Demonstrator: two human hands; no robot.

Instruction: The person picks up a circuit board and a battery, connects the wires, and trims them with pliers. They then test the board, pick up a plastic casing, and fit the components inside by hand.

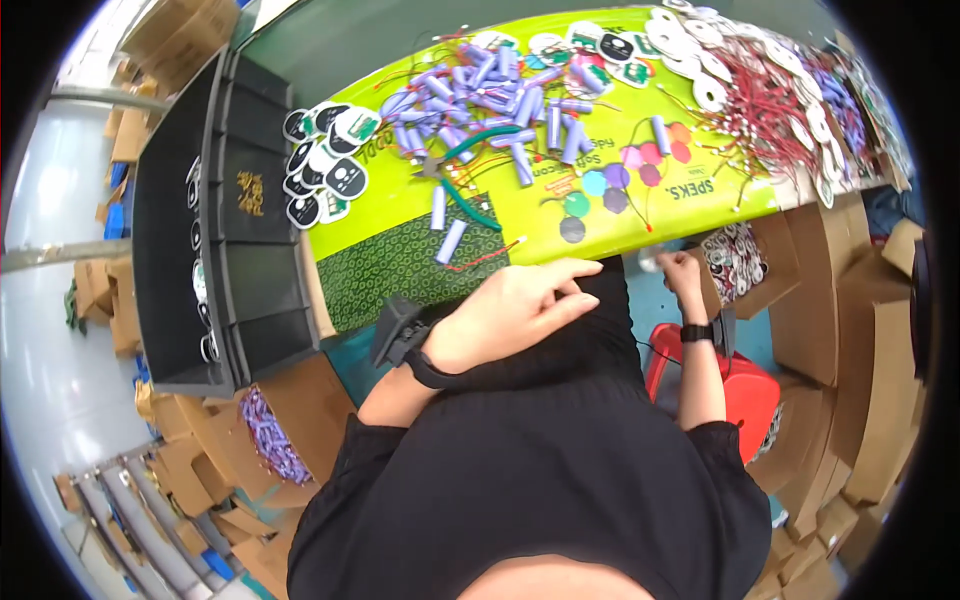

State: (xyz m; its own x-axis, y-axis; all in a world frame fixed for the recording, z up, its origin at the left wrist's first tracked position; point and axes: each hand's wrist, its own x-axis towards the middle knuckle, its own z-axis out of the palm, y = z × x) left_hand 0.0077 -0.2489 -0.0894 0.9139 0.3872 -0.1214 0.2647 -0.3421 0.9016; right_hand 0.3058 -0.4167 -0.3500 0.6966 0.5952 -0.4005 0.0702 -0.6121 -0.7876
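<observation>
- Observing the right hand point(682, 278) beyond the table edge, just beside an open cardboard box point(782, 262): fingers curled, a blurred pale item point(650, 262) at the fingertips; whether it is gripped, I cannot tell.
- Left hand point(515, 310) hangs over the lap, half open, index finger extended; no item visible in it, palm hidden.
- Judgement on handling: the right wrist is best kept clear of the box flaps, with a light fingertip hold, so that neighbouring pieces do not snag.
- That box contains jumbled white-and-dark-red parts point(735, 258).
- Black tray point(258, 275), left: compartmented, several white-edged discs point(200, 280) inside.
- Lower-left carton point(310, 420): heaped purple cylinders point(272, 440).
</observation>
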